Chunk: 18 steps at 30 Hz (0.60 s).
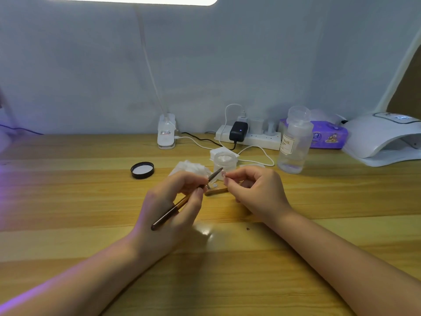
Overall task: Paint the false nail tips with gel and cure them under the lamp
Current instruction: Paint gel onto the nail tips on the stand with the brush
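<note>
I'm seeing the nail tip (224,174) only as a pale blur at the right hand's (255,192) fingertips. Hands are hiding most of the wooden holder (215,191). Frame edge is cutting off the lamp (385,137). Bottle (293,142) label is reading too small.

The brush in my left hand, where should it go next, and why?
Probably a short stroke of the brush tip onto the nail tip. The left hand holds the brush with its bristles pointing at the small tip that the right hand pinches, and the two nearly meet. The curing lamp sits far right, so curing likely follows.
</note>
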### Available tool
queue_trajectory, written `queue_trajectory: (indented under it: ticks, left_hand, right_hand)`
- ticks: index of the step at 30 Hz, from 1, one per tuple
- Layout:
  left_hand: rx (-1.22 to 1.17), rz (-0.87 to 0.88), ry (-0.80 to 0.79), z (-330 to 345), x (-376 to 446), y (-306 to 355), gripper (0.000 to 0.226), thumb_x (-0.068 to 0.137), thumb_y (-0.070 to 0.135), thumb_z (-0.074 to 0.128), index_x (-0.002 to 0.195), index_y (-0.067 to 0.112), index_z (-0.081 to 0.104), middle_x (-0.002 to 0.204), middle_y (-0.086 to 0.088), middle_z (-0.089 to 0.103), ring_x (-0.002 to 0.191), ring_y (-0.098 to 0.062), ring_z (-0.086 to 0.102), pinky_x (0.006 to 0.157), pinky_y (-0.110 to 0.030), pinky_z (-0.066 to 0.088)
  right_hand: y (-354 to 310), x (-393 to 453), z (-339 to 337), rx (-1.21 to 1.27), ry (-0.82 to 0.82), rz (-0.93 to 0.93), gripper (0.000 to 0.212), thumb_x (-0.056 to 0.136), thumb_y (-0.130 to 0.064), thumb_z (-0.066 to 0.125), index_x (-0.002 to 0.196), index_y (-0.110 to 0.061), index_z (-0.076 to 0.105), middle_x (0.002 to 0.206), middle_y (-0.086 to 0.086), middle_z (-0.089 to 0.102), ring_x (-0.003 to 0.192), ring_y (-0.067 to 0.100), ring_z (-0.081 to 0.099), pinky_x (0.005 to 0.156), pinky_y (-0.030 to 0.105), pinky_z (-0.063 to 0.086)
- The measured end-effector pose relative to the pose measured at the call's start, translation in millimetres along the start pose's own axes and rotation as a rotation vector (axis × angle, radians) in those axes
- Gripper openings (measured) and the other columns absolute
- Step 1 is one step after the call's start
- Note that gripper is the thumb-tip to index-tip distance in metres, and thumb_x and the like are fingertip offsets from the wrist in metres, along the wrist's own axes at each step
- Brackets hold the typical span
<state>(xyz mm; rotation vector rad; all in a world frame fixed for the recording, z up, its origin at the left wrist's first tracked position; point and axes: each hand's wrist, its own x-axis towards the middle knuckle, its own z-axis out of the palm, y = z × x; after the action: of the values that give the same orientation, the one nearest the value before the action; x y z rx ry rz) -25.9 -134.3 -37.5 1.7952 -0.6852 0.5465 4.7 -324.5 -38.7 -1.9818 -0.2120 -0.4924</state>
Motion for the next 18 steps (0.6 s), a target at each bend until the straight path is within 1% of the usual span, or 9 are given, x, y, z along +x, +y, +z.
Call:
queue_trajectory:
  ticks: [4,6,8,13,15,18]
  left_hand:
    - [0.091,0.061,0.001,1.3,0.7,-0.3,0.02,0.087,0.026,0.054,0.099,0.018,0.068,0.089,0.005,0.071,0.086,-0.011,0.067,0.077,-0.017,0.049]
    - [0.089,0.064,0.004,1.1,0.3,-2.1,0.022,0.087,0.026,0.054,0.101,0.015,0.068,0.09,0.003,0.071,0.086,-0.012,0.067,0.078,-0.018,0.049]
    - [0.074,0.056,0.012,1.1,0.1,-3.9,0.023,0.087,0.026,0.055,0.102,0.015,0.069,0.091,0.003,0.071,0.087,-0.014,0.067,0.078,-0.023,0.051]
    - [0.047,0.037,0.012,2.7,-0.1,-4.7,0.015,0.088,0.016,0.061,0.101,0.021,0.068,0.092,0.004,0.072,0.088,-0.013,0.068,0.079,-0.023,0.051]
    - [0.026,0.02,-0.003,1.6,-0.5,-4.4,0.014,0.087,0.023,0.061,0.098,0.023,0.068,0.091,0.007,0.072,0.088,-0.013,0.068,0.079,-0.023,0.051]
    - [-0.03,-0.025,-0.011,-2.1,-1.5,-3.8,0.02,0.083,0.03,0.055,0.093,0.02,0.069,0.085,0.007,0.072,0.084,-0.015,0.068,0.076,-0.025,0.052]
  right_hand:
    - [0.1,-1.0,-0.9,0.009,0.01,-0.01,0.005,0.081,-0.016,0.075,0.082,-0.02,0.076,0.056,-0.008,0.063,0.049,0.007,0.058,0.055,0.024,0.051]
    - [0.0,-1.3,-0.9,0.008,0.009,-0.008,0.005,0.081,-0.016,0.074,0.083,-0.02,0.076,0.054,-0.004,0.063,0.047,0.005,0.058,0.053,0.02,0.049]
    - [-0.1,-1.3,-0.9,0.005,0.008,-0.007,0.005,0.081,-0.016,0.074,0.083,-0.021,0.076,0.055,0.0,0.065,0.047,0.006,0.06,0.051,0.017,0.047]
    - [0.6,-1.1,-1.3,0.005,0.005,0.0,0.007,0.082,-0.015,0.074,0.084,-0.022,0.075,0.056,0.0,0.065,0.048,0.007,0.06,0.054,0.023,0.052]
    - [0.9,-1.0,-1.3,-0.005,-0.002,0.002,0.007,0.082,-0.015,0.074,0.085,-0.021,0.075,0.058,0.002,0.067,0.049,0.008,0.062,0.056,0.024,0.053]
    - [0.3,-1.1,-1.3,-0.006,-0.014,-0.002,0.007,0.083,-0.015,0.073,0.087,-0.022,0.074,0.064,0.005,0.068,0.051,0.01,0.062,0.055,0.023,0.054]
